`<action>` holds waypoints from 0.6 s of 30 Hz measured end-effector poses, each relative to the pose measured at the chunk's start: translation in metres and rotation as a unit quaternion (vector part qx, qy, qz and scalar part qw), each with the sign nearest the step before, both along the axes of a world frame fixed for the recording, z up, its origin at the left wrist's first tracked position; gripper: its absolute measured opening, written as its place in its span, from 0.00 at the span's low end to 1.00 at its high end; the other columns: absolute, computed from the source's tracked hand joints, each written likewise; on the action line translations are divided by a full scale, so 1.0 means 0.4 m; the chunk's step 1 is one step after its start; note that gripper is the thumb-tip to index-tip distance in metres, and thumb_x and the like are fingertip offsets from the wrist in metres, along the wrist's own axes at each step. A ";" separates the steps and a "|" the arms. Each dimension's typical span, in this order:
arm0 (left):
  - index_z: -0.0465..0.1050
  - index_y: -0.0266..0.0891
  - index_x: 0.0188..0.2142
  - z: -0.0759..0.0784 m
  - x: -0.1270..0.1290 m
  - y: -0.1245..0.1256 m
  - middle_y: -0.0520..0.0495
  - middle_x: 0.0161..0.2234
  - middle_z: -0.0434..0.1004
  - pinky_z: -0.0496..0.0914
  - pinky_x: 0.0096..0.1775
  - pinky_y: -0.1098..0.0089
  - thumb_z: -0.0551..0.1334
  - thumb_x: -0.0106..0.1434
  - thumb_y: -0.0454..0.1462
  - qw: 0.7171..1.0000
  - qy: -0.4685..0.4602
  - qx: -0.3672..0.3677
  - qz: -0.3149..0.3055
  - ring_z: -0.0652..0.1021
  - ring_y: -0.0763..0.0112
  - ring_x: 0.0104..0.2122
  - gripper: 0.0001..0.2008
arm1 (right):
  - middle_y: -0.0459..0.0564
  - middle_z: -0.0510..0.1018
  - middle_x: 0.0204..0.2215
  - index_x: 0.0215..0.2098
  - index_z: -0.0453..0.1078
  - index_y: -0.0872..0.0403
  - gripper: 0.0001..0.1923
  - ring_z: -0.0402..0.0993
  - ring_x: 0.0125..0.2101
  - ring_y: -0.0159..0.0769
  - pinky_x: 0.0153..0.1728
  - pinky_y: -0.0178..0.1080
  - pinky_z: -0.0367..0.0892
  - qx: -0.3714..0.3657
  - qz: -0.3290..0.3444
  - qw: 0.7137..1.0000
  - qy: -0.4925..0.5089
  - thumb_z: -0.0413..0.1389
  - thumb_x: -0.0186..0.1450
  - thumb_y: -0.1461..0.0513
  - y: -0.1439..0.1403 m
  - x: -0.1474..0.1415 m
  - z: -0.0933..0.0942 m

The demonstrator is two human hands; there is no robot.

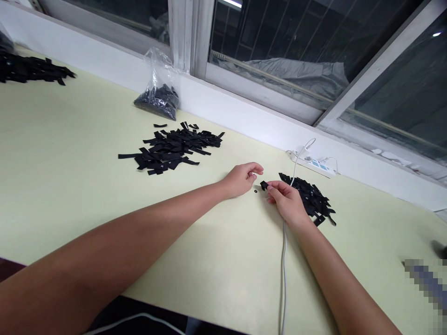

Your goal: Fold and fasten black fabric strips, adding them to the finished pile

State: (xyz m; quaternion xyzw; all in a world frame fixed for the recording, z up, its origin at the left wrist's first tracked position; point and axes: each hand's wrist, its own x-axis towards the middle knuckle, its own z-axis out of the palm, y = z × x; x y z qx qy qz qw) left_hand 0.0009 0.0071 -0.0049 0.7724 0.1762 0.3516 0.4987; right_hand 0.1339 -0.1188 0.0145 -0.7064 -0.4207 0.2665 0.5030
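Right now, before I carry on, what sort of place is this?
Probably a small workshop, though I can't be certain: heaped black fabric strips on a pale yellow table, a clear plastic bag of dark pieces, and a white power strip by the window wall.

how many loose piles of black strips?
3: the left pile, cut off by the frame; the middle pile, in front of the plastic bag; the right pile, partly behind the right hand. More may be off-frame.

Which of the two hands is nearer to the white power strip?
Right. The right hand is in front of the white power strip, slightly to its left; the left hand is farther to its left.
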 end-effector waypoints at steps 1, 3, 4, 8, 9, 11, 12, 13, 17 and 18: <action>0.72 0.39 0.44 0.002 -0.001 -0.002 0.46 0.46 0.79 0.71 0.44 0.68 0.55 0.63 0.27 1.000 0.005 0.005 0.002 0.77 0.73 0.38 0.13 | 0.47 0.74 0.27 0.37 0.75 0.55 0.19 0.67 0.25 0.30 0.30 0.38 0.69 0.000 -0.001 1.000 -0.013 0.61 0.55 0.50 0.000 0.000 0.000; 0.73 0.38 0.43 0.004 -0.002 -0.004 0.47 0.44 0.78 0.71 0.39 0.69 0.58 0.62 0.28 1.000 0.013 0.013 0.000 0.74 0.75 0.33 0.11 | 0.48 0.76 0.28 0.38 0.75 0.54 0.18 0.68 0.25 0.31 0.29 0.38 0.69 -0.002 -0.001 0.999 -0.042 0.59 0.56 0.50 -0.002 0.002 -0.003; 0.73 0.38 0.42 0.005 -0.002 -0.006 0.47 0.43 0.78 0.71 0.37 0.70 0.59 0.61 0.29 1.000 0.014 0.013 -0.003 0.73 0.76 0.32 0.10 | 0.48 0.76 0.29 0.38 0.75 0.54 0.18 0.68 0.25 0.31 0.30 0.38 0.69 -0.004 -0.001 0.998 -0.058 0.59 0.57 0.50 -0.003 0.004 -0.005; 0.72 0.36 0.40 0.002 0.000 -0.010 0.48 0.36 0.74 0.71 0.38 0.70 0.60 0.60 0.29 1.000 -0.009 0.010 -0.024 0.73 0.75 0.33 0.08 | 0.49 0.77 0.30 0.41 0.75 0.53 0.18 0.70 0.26 0.32 0.30 0.38 0.69 -0.015 0.000 0.994 -0.113 0.56 0.60 0.50 -0.006 0.013 -0.014; 0.71 0.36 0.39 0.001 0.001 -0.011 0.48 0.35 0.73 0.71 0.38 0.70 0.60 0.60 0.29 0.999 -0.013 0.008 -0.034 0.73 0.74 0.33 0.08 | 0.49 0.77 0.31 0.41 0.75 0.53 0.18 0.70 0.26 0.32 0.30 0.38 0.69 -0.016 0.002 0.992 -0.123 0.56 0.61 0.50 -0.006 0.016 -0.016; 0.71 0.36 0.38 0.002 0.000 -0.015 0.49 0.34 0.72 0.71 0.37 0.71 0.60 0.59 0.28 0.998 -0.015 0.008 -0.052 0.74 0.74 0.33 0.07 | 0.49 0.77 0.31 0.41 0.75 0.53 0.17 0.70 0.26 0.33 0.30 0.39 0.68 -0.013 0.006 0.990 -0.140 0.55 0.61 0.50 -0.006 0.019 -0.019; 0.71 0.36 0.37 0.004 -0.001 -0.016 0.49 0.34 0.73 0.71 0.37 0.71 0.60 0.59 0.28 0.998 -0.013 0.013 -0.060 0.74 0.74 0.33 0.07 | 0.49 0.78 0.31 0.41 0.75 0.53 0.17 0.70 0.26 0.33 0.30 0.39 0.68 -0.010 0.009 0.989 -0.148 0.55 0.62 0.50 -0.006 0.020 -0.020; 0.71 0.36 0.37 0.006 -0.002 -0.018 0.49 0.34 0.73 0.72 0.37 0.70 0.60 0.59 0.27 0.998 -0.009 0.021 -0.065 0.74 0.74 0.34 0.07 | 0.49 0.78 0.32 0.40 0.75 0.53 0.17 0.71 0.27 0.33 0.31 0.39 0.68 -0.007 0.012 0.988 -0.154 0.55 0.62 0.50 -0.005 0.021 -0.021; 0.72 0.37 0.36 0.014 -0.009 -0.024 0.49 0.35 0.75 0.72 0.39 0.69 0.61 0.59 0.28 0.995 0.005 0.062 -0.073 0.74 0.73 0.35 0.07 | 0.50 0.78 0.33 0.40 0.75 0.53 0.17 0.71 0.29 0.34 0.32 0.39 0.68 -0.001 0.028 0.987 -0.160 0.55 0.62 0.50 -0.003 0.021 -0.022; 0.72 0.37 0.36 0.016 -0.010 -0.026 0.49 0.35 0.75 0.72 0.40 0.69 0.61 0.59 0.28 0.995 0.008 0.065 -0.074 0.75 0.73 0.34 0.07 | 0.50 0.79 0.33 0.40 0.75 0.53 0.17 0.71 0.29 0.34 0.32 0.39 0.68 0.000 0.031 0.987 -0.158 0.54 0.62 0.50 -0.003 0.020 -0.021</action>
